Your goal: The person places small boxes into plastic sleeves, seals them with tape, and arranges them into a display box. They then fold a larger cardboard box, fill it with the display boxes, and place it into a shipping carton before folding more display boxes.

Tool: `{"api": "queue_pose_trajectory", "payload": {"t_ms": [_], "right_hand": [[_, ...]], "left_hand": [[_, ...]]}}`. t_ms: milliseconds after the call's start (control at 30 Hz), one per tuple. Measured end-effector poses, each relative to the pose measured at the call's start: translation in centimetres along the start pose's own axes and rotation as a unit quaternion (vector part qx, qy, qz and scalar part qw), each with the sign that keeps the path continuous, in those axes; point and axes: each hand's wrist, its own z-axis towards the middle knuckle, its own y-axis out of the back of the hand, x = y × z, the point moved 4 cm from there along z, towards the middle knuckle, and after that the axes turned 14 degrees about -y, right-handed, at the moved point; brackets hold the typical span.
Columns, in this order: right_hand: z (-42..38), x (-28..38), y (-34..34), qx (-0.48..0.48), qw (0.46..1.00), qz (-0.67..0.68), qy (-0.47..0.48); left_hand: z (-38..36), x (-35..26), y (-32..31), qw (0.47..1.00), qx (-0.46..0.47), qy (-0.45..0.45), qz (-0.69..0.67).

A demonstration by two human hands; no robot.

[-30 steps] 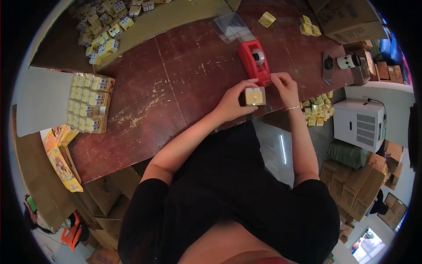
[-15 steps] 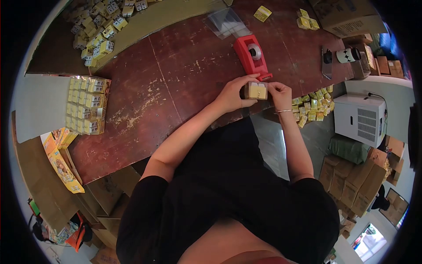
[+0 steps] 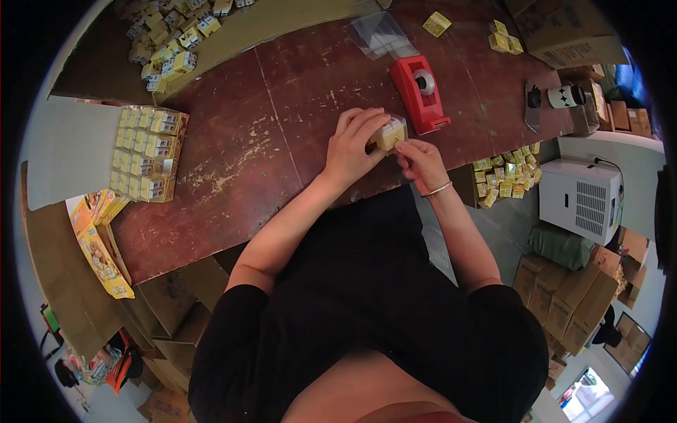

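My left hand [image 3: 352, 146] is wrapped round a small clear pack of yellow-and-white boxes [image 3: 392, 132], held tilted just above the table. At the pack's near right corner, the thumb and forefinger of my right hand [image 3: 423, 166] are pinched together. Whatever lies between those fingertips is too small to make out. A red tape dispenser [image 3: 416, 106] with a roll of clear tape stands right beside the pack, apart from both hands.
Clear plastic sheets [image 3: 381, 35] lie behind the dispenser. Stacked packs [image 3: 144, 154] stand at the left, near a carton of loose small boxes [image 3: 173, 60]. Another box of yellow packs [image 3: 506, 176] sits below the table's right edge. A cup [image 3: 564, 96] stands far right.
Both hands and the pack have moved left, away from the dispenser's front end. The pack has been tilted, and my left fingers now reach over its top. The whole view has shifted slightly.
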Motion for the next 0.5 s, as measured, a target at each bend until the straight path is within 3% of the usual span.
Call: {"api": "queue_pose_trajectory", "payload": {"t_ms": [67, 133, 167, 233, 267, 333, 367, 433, 500], "right_hand": [[0.6, -0.6, -1.7, -0.022, 0.999, -0.018, -0.019], [0.6, 0.5, -2.7, -0.097, 0.946, -0.055, 0.306], [0.8, 0.6, -2.7, -0.096, 0.946, -0.056, 0.305], [0.4, 1.4, -3.6, -0.082, 0.877, -0.285, 0.378], [-0.4, 2.0, -3.8, -0.081, 0.878, -0.285, 0.377], [-0.7, 1.9, -3.1, -0.052, 0.989, -0.095, 0.099], [-0.9, 1.8, -3.2, -0.053, 0.989, -0.095, 0.101], [-1.5, 1.5, -4.2, 0.086, 0.981, 0.115, 0.128], [-2.4, 0.9, -5.0, 0.073, 0.989, 0.071, 0.107]], "left_hand": [[-0.3, -0.2, 0.7, 1.0, 0.006, -0.001, 0.004], [-1.2, 0.3, 0.6, 0.964, 0.041, 0.207, -0.164], [-1.3, 0.3, 0.9, 0.963, 0.04, 0.208, -0.164], [-2.0, 0.3, 0.3, 0.895, 0.087, 0.288, -0.33], [-2.2, 0.1, 0.4, 0.894, 0.088, 0.289, -0.329], [-2.2, 0.0, 1.1, 0.835, -0.09, 0.276, -0.467], [-2.2, -0.2, 0.9, 0.835, -0.089, 0.275, -0.468], [-2.6, -0.6, 0.1, 0.753, -0.172, 0.274, -0.573], [-3.1, -0.3, -1.4, 0.735, -0.173, 0.272, -0.596]]}}
